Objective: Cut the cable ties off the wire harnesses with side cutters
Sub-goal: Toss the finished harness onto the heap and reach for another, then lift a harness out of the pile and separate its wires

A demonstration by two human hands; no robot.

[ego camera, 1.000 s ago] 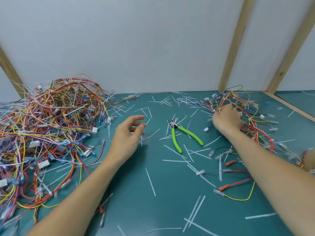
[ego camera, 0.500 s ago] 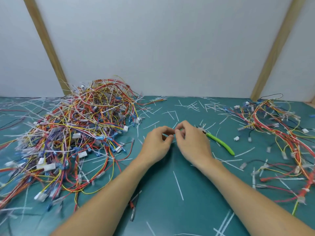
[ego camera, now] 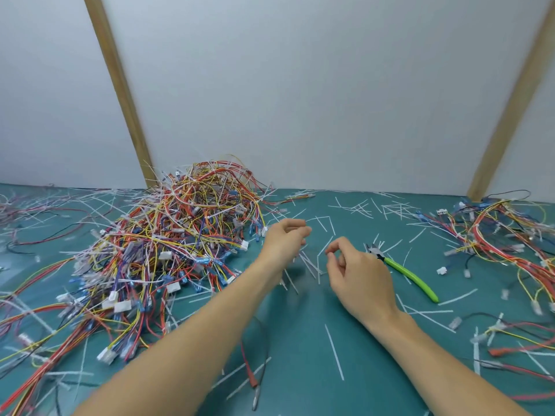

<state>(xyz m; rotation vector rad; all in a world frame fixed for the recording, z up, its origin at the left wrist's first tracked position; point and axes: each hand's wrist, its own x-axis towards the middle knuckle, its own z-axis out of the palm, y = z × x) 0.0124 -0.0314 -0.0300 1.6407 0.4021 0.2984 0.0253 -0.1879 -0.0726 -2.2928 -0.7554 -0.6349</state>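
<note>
Head view: large harness pile (ego camera: 168, 250) uncut at left, processed harnesses (ego camera: 495, 232) at right; side cutters (ego camera: 405, 273) idle; left hand (ego camera: 285, 241), right hand (ego camera: 357, 274) loosely curled, apparently empty.

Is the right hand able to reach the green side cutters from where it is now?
Probably yes. The side cutters lie flat on the mat just right of the right hand, with only loose cut ties around them and nothing lying across the handles.
</note>
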